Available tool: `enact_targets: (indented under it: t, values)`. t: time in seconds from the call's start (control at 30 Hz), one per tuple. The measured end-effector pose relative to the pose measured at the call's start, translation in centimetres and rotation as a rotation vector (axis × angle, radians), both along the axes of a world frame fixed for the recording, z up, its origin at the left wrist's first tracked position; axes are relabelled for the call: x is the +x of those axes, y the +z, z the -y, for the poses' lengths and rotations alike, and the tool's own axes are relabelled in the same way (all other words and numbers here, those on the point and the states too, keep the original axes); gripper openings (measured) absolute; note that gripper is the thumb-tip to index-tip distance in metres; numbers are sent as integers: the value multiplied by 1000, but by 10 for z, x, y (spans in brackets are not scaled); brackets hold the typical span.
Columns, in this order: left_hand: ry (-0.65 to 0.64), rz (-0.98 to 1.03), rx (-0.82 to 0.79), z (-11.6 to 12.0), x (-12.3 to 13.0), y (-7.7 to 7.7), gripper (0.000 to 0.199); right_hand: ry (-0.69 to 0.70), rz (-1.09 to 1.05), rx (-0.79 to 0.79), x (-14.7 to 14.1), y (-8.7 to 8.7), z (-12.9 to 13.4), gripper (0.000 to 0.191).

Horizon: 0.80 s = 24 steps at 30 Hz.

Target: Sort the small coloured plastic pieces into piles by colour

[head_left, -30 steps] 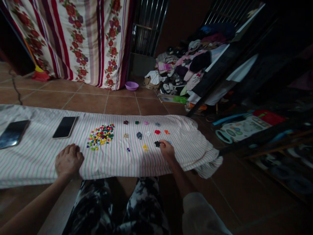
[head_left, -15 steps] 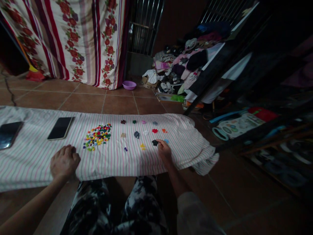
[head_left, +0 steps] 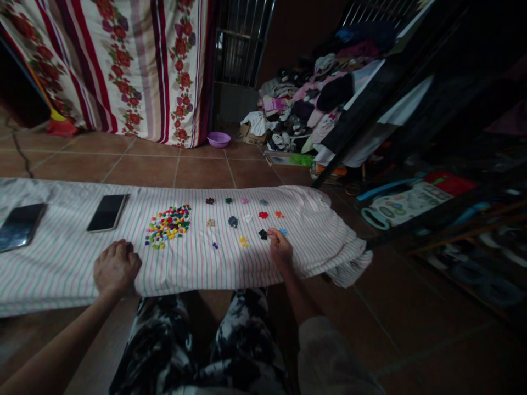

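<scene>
Small bright pieces lie in a mixed pile (head_left: 168, 226) on a striped cloth (head_left: 185, 269). To its right are little single-colour groups, among them brown (head_left: 209, 201), grey (head_left: 233, 221), red (head_left: 263, 215), yellow (head_left: 243, 241) and purple (head_left: 215, 246). My right hand (head_left: 281, 246) has its fingertips pinched just right of the black group (head_left: 263, 235), beside the light blue pieces (head_left: 282, 232); anything between them is too small to make out. My left hand (head_left: 117, 267) rests on the cloth with its fingers curled, below and left of the pile.
Two phones, one dark (head_left: 107, 213) and one shiny (head_left: 21, 226), lie on the cloth at the left. Beyond it on the tiled floor are a purple basin (head_left: 219, 140), a heap of clothes (head_left: 304, 104) and a red broom (head_left: 61, 127).
The view has shifted slightly, so the cloth and things on it appear a little further right and higher. My right fingertips stay close to the black group.
</scene>
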<state>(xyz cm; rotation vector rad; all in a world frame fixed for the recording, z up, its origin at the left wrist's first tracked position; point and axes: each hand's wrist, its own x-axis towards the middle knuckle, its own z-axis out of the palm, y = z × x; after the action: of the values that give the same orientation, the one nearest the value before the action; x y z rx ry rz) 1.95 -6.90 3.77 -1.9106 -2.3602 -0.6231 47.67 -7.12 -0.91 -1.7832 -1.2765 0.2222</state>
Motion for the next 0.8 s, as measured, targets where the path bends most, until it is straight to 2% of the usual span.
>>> enact_targets:
  t: [0.2,0.4,0.8]
  values:
    - [-42,-1,30,1,-2,-2,32,40,19,49,-1,2,1,42]
    - [-55,-12,34,2,-2,-3,33,25,-13,14,-3,2,2,46]
    - [4,-35,16,-2,-4,-7,34,-26,-53,63,3,-5,-1,41]
